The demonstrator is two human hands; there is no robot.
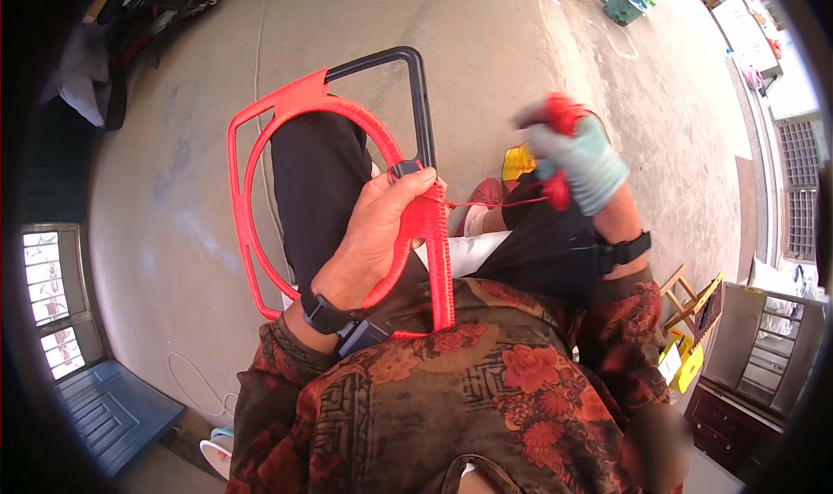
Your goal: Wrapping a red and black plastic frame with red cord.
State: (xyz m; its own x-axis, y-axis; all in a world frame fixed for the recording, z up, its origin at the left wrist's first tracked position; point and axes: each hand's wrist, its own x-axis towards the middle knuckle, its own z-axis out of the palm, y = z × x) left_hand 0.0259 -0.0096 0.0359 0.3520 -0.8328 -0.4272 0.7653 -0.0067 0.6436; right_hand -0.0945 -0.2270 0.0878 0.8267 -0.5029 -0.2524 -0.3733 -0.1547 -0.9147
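1. Red wrapping (301, 93) on most of the frame (440, 268), over the left thigh (317, 173); pretty far along, apparently.
2. Probably left to cover: bare black bar (423, 104), upper right.
3. Gripping frame in closed left hand (373, 221); clutching red cord (503, 204), pulled straight, in blurry, seemingly fisted right hand (581, 160).

Stained grey floor (186, 190), bright barred window (54, 301) far left, dark red cabinet (727, 431) lower right.
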